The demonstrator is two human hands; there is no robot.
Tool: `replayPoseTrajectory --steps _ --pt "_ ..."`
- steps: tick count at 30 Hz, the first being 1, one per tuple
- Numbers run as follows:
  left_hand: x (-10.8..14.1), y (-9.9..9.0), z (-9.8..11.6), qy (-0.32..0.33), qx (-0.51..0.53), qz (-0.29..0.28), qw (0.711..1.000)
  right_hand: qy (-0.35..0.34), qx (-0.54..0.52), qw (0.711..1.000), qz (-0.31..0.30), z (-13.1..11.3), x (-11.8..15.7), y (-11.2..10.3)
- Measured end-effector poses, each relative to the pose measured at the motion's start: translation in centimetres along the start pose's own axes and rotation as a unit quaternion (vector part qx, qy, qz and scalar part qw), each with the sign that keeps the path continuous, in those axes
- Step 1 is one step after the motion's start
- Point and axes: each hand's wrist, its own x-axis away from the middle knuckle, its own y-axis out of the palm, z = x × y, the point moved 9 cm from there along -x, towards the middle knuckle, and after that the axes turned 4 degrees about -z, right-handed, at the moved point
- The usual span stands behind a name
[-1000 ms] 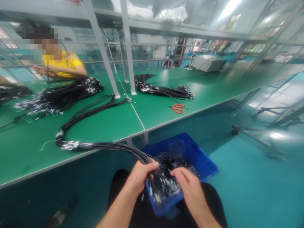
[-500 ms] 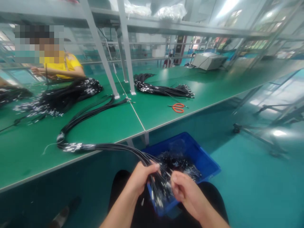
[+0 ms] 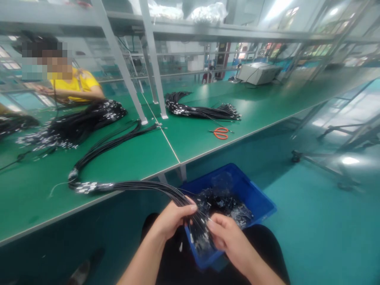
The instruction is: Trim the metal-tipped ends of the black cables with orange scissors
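My left hand [image 3: 175, 217] is closed around a bundle of black cables [image 3: 139, 185], which runs from the green table over its front edge to my lap. The cables' loose ends, with pale tips, fan out past my thumb. Fingers and thumb of my right hand [image 3: 222, 232] are pinched together at these ends, seemingly on one thin cable; blur hides the exact grip. Beneath both hands, a blue bin [image 3: 261, 202] holds dark scraps and clear plastic. White labels [image 3: 86, 187] show on the bundle where it lies on the table.
Orange-handled scissors [image 3: 221, 133] and another cable bundle [image 3: 202, 111] lie on the green table [image 3: 142, 158]. Metal posts [image 3: 154, 59] carry a shelf above. A co-worker in a yellow shirt [image 3: 86, 81] sits behind a cable pile [image 3: 80, 120] at left. A white box [image 3: 258, 74] stands farther back.
My right hand has moved slightly left, closer to my left hand and the cable ends. My left hand keeps its hold on the bundle. The view has shifted a little.
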Motion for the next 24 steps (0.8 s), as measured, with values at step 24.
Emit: replayPoseTrajectory --steps 24 --pt "0.2 -1.0 0.6 0.017 0.102 0.023 0.994 -0.045 0.008 0.998 0.044 0.2 -0.8 1.2"
